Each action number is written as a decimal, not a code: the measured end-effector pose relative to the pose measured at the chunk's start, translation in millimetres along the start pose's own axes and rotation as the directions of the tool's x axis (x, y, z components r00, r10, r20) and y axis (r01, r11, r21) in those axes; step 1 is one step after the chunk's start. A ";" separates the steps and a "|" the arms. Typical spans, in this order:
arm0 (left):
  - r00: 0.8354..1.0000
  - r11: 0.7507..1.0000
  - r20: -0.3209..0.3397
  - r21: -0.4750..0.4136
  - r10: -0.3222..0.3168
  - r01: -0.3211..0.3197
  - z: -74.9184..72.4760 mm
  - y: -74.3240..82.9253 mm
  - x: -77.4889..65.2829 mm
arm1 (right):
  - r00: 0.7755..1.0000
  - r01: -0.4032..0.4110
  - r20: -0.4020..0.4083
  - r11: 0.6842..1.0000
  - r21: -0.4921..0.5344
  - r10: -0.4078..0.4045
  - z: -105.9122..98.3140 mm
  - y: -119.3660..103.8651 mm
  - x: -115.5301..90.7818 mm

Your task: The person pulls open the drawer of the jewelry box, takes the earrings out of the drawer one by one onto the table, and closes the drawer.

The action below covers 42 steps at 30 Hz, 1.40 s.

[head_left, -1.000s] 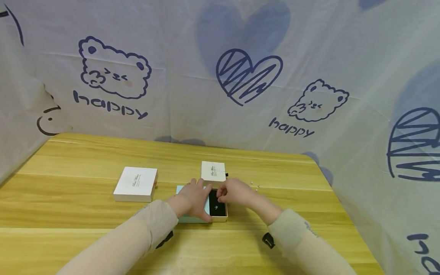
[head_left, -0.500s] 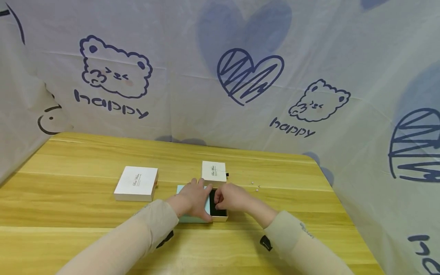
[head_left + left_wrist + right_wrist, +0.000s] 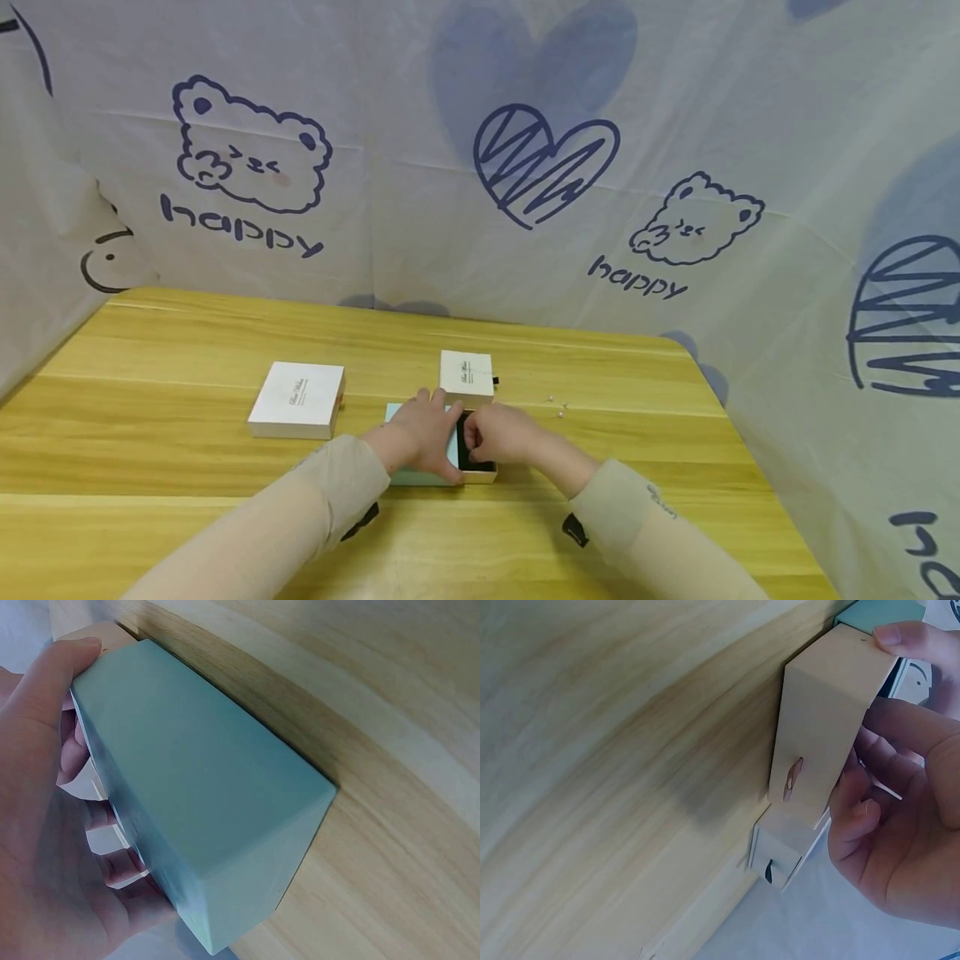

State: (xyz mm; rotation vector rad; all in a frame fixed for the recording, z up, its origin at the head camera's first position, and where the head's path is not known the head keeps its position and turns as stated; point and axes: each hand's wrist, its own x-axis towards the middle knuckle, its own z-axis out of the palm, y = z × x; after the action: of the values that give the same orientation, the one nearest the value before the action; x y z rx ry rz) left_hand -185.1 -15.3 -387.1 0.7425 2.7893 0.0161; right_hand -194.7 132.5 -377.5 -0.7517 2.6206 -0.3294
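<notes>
A teal jewellery box (image 3: 423, 479) lies on the table, its cream drawer (image 3: 480, 478) pulled out to the right. My left hand (image 3: 422, 433) grips the teal sleeve, thumb on the near side and fingers across the top. In the left wrist view that thumb (image 3: 79, 654) reaches the sleeve's end beside the drawer. My right hand (image 3: 504, 433) is at the drawer, its curled fingers over the black pad (image 3: 462, 442) inside. The right wrist view shows the drawer front (image 3: 817, 727) with a small ribbon pull. Whatever lies between the right fingertips is hidden.
A large white box (image 3: 296, 400) stands to the left. Behind the teal box is a smaller white box (image 3: 467, 373) with a black tab. Several tiny shiny pieces (image 3: 560, 414) lie on the wooden table (image 3: 637, 400) to the right. A printed cloth (image 3: 420, 192) hangs behind.
My right hand has moved left and down into the drawer. The small star-shaped piece seen on the black pad earlier is now covered by it. The left hand has stayed in place.
</notes>
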 end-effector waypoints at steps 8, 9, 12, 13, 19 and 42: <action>1.000 1.000 0.002 0.008 -0.003 0.003 -0.3 0.5 -0.5 | 0.999 0.010 0.032 0.998 0.064 -0.012 0.7 0.0 3.1; 1.000 1.000 0.003 0.009 -0.004 0.004 -0.2 0.6 -0.5 | 0.999 0.011 0.033 0.997 0.072 -0.014 0.7 0.3 3.3; 1.000 1.000 0.005 0.011 -0.005 0.005 -0.5 0.6 -0.5 | 0.999 0.023 0.026 0.994 0.103 -0.026 0.5 1.5 3.4; 1.000 1.000 0.007 0.014 -0.005 0.005 -0.5 0.5 -0.5 | 0.999 0.029 0.023 0.993 0.113 -0.032 0.2 2.0 3.4; 1.000 0.999 0.010 0.035 -0.011 0.010 1.7 -0.9 1.1 | 0.999 0.022 0.020 0.982 0.189 -0.026 -3.6 4.2 3.9; 1.000 1.000 -0.015 0.029 -0.002 0.003 0.7 -0.2 -1.9 | 0.977 -0.062 -0.174 0.942 0.329 0.125 -32.3 52.0 -20.4</action>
State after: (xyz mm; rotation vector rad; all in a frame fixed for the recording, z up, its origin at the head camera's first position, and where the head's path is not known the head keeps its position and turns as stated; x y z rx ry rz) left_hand -183.4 -16.4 -387.3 0.7488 2.8098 -0.0191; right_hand -216.5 190.4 -359.3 -0.5028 2.6709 -0.8161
